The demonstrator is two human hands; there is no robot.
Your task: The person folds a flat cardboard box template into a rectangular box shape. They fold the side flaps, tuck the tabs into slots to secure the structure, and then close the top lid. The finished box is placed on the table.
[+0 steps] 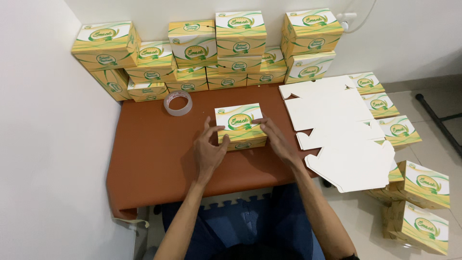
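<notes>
Item, far left: white wall, running the whole side of my view.

Item: brown tabletop, its near edge at 6 o'clock above my blue-clad lap.

Item: stack of assembled yellow, green and white cartons, piled two and three high against the back wall from 10 o'clock round to 1 o'clock.

Item: roll of clear tape, lying flat at 11 o'clock of my left hand, apart from it and just in front of the stack.

Item: my left hand, fingers spread moderately wide, fingertips resting on the left end of the box, thumb up along its near corner. It grips nothing closed; it presses against the side.

Item: the small closed box, same yellow-green print, standing flat on the tabletop at centre, at 12 o'clock of my forearms, held between both hands.

Item: my right hand, fingers likewise spread, tips touching the right end and top edge of the box, palm angled away toward 4 o'clock.

Item: pile of flat unfolded carton blanks, white side up, at 3 o'clock of the box, overhanging the table's right edge; printed flaps show along its far side.

Item: further assembled cartons on the floor, at 4 o'clock, well apart from my hands.

Item: dark bar on the tiled floor at 2 o'clock; what it belongs to I cannot tell.
</notes>
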